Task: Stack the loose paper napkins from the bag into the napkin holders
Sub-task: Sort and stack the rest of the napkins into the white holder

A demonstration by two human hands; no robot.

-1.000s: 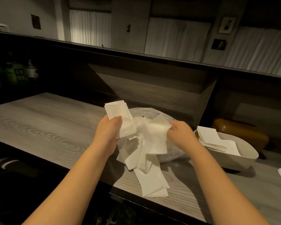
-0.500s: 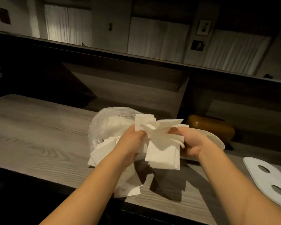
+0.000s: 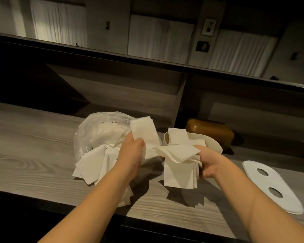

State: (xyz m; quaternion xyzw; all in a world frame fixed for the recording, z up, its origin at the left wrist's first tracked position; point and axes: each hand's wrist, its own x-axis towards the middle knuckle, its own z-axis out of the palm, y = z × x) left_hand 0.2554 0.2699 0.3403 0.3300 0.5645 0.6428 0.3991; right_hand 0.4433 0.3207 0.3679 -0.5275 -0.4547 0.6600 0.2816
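Observation:
A clear plastic bag (image 3: 95, 130) lies on the wooden counter with white napkins spilling from its mouth (image 3: 93, 163). My left hand (image 3: 130, 155) grips a folded napkin (image 3: 144, 131) that sticks up in front of the bag. My right hand (image 3: 209, 163) holds a bunch of several napkins (image 3: 181, 171), hanging down over the counter just in front of a cream oval napkin holder (image 3: 216, 146). That holder has some napkins (image 3: 178, 137) in it.
A white oval lid with two holes (image 3: 274, 186) lies flat on the counter at the right. A brown closed holder (image 3: 210, 131) stands behind the cream one, against the back. A dark raised shelf runs along the far side. The counter's front edge is close to me.
My hands have drawn apart: the right hand has carried the napkin bunch rightward toward the cream holder, while the left keeps one napkin by the bag. The view has shifted.

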